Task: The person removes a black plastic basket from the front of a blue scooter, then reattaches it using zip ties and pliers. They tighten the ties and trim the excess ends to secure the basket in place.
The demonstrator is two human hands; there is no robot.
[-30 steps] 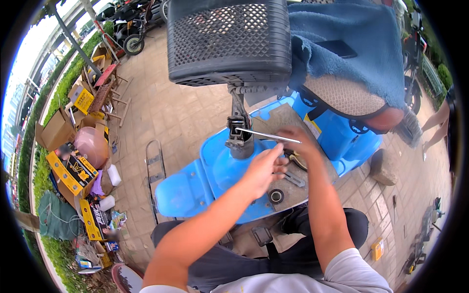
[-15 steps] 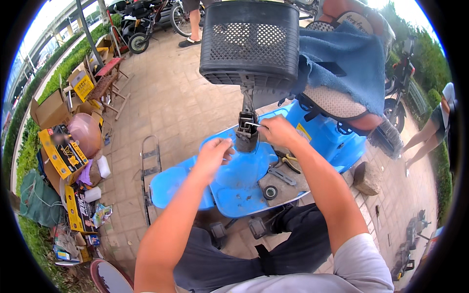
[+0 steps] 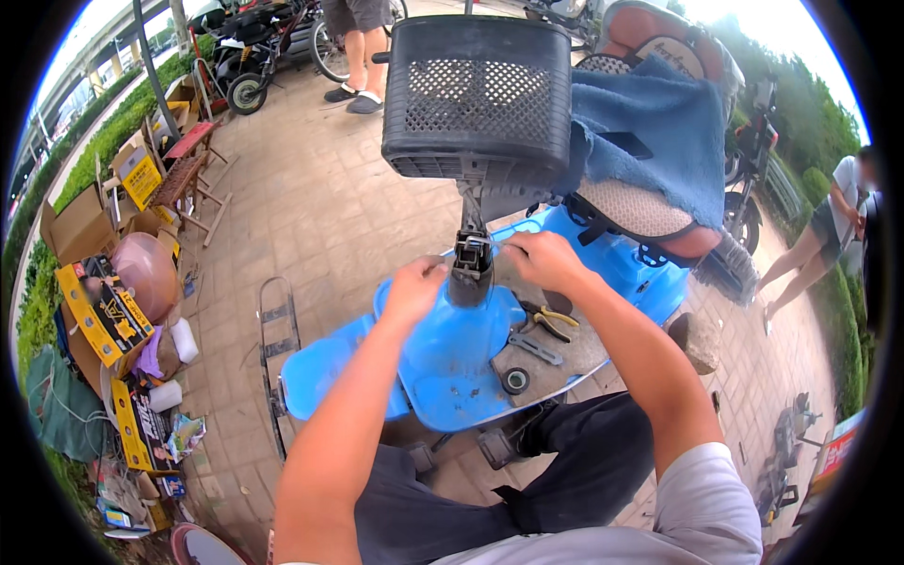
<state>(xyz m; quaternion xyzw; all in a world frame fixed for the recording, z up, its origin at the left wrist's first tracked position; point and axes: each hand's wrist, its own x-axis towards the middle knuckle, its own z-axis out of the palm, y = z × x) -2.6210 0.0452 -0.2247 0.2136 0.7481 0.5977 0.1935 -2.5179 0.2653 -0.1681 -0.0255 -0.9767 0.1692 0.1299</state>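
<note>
My right hand (image 3: 546, 263) pinches a thin silver rod-like tool (image 3: 500, 244) whose kind I cannot make out. It points at the opened top of the black steering column (image 3: 472, 256). Close to the column's left side, my left hand (image 3: 417, 287) is closed, its thumb and fingers together; anything between them is hidden. The column rises from a blue scooter body (image 3: 457, 344). On its footboard lie yellow-and-black pliers (image 3: 550, 321), a flat grey tool (image 3: 536, 349) and a black roll of tape (image 3: 515, 380).
A black basket (image 3: 477, 94) tops the column. Right of it, a blue towel (image 3: 650, 137) covers the seat. Cardboard boxes (image 3: 104, 311) and a wooden bench (image 3: 179, 179) line the left. A stone (image 3: 694, 344) sits beside the scooter. People stand at the back and far right.
My left hand has come up closer to the column. My right hand has drawn slightly back from it with the silver tool. The whole view has shifted a little.
</note>
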